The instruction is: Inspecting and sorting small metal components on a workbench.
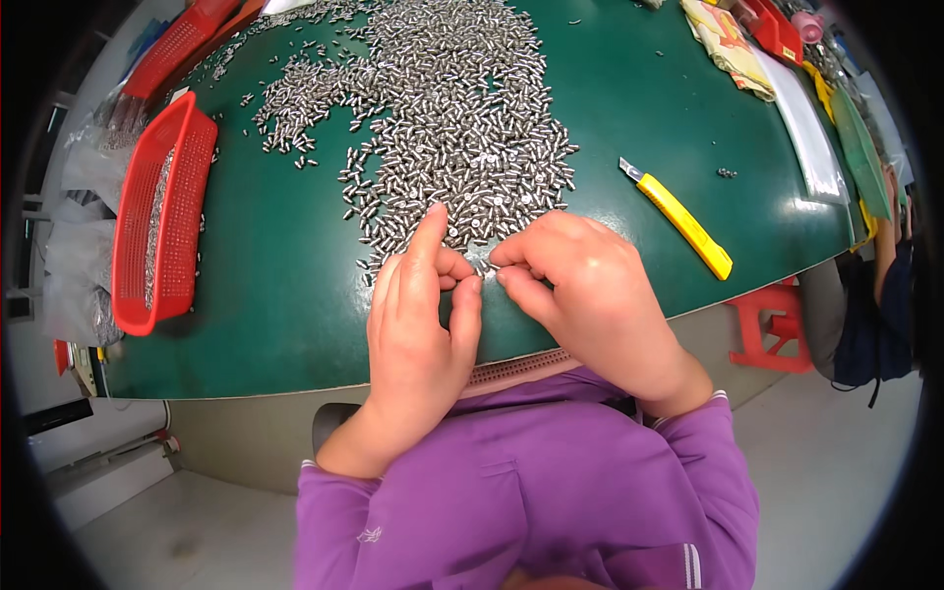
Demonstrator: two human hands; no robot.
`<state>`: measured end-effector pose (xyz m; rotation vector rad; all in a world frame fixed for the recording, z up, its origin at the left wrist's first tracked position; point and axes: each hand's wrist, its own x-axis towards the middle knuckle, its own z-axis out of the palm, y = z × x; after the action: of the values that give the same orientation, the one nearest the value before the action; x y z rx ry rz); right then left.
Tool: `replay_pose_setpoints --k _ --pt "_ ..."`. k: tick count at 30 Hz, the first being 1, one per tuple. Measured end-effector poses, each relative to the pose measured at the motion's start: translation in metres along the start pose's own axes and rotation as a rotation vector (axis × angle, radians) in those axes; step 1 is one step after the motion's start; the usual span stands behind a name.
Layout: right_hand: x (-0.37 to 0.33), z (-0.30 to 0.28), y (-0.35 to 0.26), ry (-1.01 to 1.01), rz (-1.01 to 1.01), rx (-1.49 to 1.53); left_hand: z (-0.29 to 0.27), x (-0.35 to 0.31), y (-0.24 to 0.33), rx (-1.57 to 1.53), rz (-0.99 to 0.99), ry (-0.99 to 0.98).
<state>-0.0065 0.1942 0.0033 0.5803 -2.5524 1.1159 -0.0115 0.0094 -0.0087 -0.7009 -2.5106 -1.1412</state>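
Small silvery metal parts, bullet-shaped pins with a ringed middle, lie in a broad loose heap (462, 128) on the green table. At the heap's near edge my left hand (418, 315) has its index finger stretched forward, while its thumb and a bent finger close on a small metal part (480, 276). Just to the right, my right hand (585, 280) is closed in a pinch. A bit of metal shows at its fingertips, mostly covered. Both sets of fingertips almost meet.
A yellow utility knife (685, 224) lies right of the heap, blade out. At the left stands a red perforated basket (165, 216) with metal parts in it. Plastic bags (801, 128) lie along the right edge. A red stool (770, 329) and another person (875, 305) are beyond.
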Motion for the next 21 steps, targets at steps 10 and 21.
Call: replay_pose_setpoints --k 10,21 --pt "0.0049 0.0038 0.0023 0.033 -0.024 0.064 0.0008 -0.0001 0.0004 -0.005 -0.023 0.016" --pt "-0.0032 -0.002 -0.0027 -0.032 0.003 0.09 -0.005 -0.0027 0.0009 -0.087 -0.061 -0.084"
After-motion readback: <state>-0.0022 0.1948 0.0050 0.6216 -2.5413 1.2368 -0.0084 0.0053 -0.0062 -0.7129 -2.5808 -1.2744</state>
